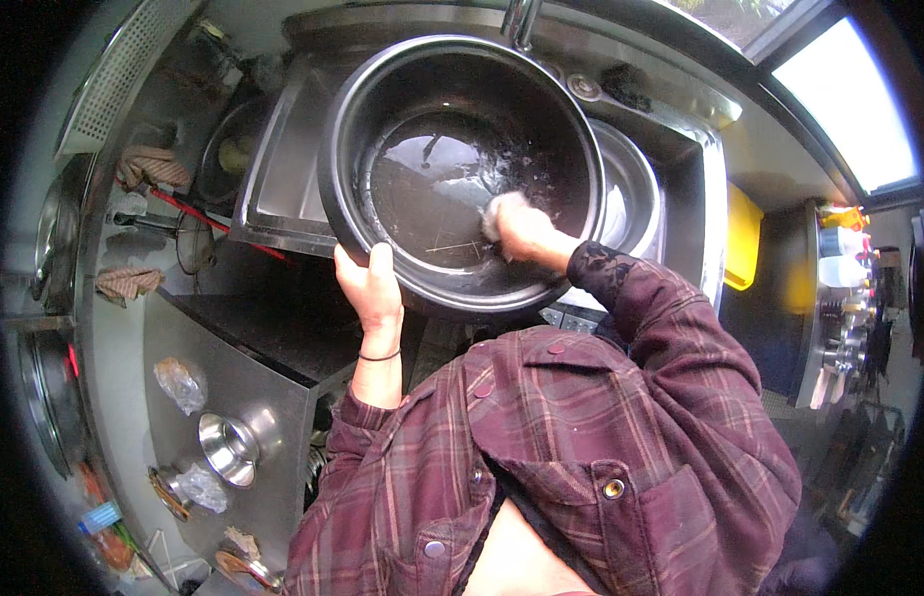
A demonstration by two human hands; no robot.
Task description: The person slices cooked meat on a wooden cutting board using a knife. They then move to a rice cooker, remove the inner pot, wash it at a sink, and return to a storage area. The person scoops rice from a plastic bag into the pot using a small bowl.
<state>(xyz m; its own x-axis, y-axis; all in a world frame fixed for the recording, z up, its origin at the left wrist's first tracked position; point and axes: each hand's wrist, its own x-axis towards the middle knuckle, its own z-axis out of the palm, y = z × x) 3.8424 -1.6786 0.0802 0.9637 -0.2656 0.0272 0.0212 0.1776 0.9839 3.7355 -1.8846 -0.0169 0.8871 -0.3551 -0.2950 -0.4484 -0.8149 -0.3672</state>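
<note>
A large, deep, dark metal pot [462,292] sits tilted over a stainless steel sink [283,160], with some liquid shining at its bottom. My left hand [372,287] grips the pot's near left rim, thumb over the edge. Inside the pot, low on the right, my right hand [526,231] is closed on a pale scrubbing pad [499,211] that touches the wet inner surface. Its fingers partly hide the pad. Right of the pot, partly covered by it, is a round metal basin [640,190]. The faucet [520,26] stands at the pot's far edge.
Striped cloths [130,283] and a red-handled tool [190,208] lie left of the sink. On the lower left counter are a shiny metal bowl [229,449] and crumpled clear plastic [180,385]. A yellow plastic item [743,237] stands right of the sink, with bottles [841,271] beyond.
</note>
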